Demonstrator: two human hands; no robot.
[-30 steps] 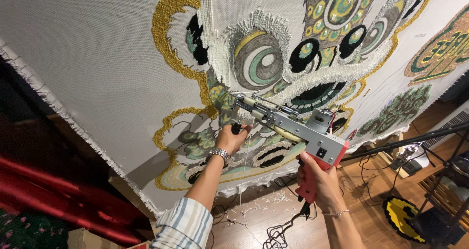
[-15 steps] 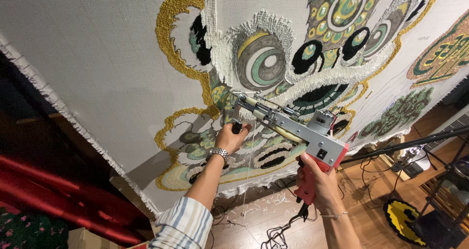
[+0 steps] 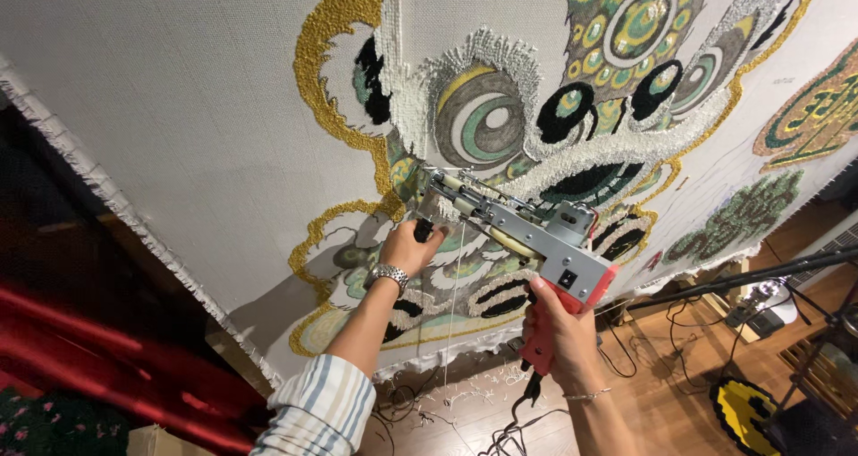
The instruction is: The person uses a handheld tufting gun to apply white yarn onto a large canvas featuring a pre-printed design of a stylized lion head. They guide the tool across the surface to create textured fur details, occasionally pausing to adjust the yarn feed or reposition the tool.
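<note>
The tufting gun (image 3: pixel 518 232) sits with its needle end pressed against the stretched backing cloth (image 3: pixel 179 107), at the spot where the gold outline (image 3: pixel 335 71) bends beside the round grey-and-green eye (image 3: pixel 483 121) of the lion-like face. Against the pictures from a second and half a second ago, very little has moved: the gun's nose has crept only slightly along the cloth, staying in the same patch below the eye, and both hands keep the grips they had. That suggests a slow, steady pass over one small area, with the pile being filled in bit by bit, not a jump to a new part of the design.

The left hand (image 3: pixel 409 249), with a metal watch (image 3: pixel 390 275) on the wrist and a striped sleeve (image 3: pixel 322 411) below, is curled closed around the black front handle just under the gun's nose. The right hand (image 3: pixel 561 331) is wrapped tight around the red rear grip (image 3: pixel 542 349), fingers closed about it; whether a finger presses the trigger I cannot tell.

A strand of pale yarn (image 3: pixel 454 295) hangs down from the gun between the two arms. A power cord (image 3: pixel 518 420) drops from the red grip toward the wooden floor (image 3: pixel 661 367), where yarn clippings lie below the lower edge of the cloth. Near the cloth's lower right corner a dark stand (image 3: pixel 742 279) crosses the view.
</note>
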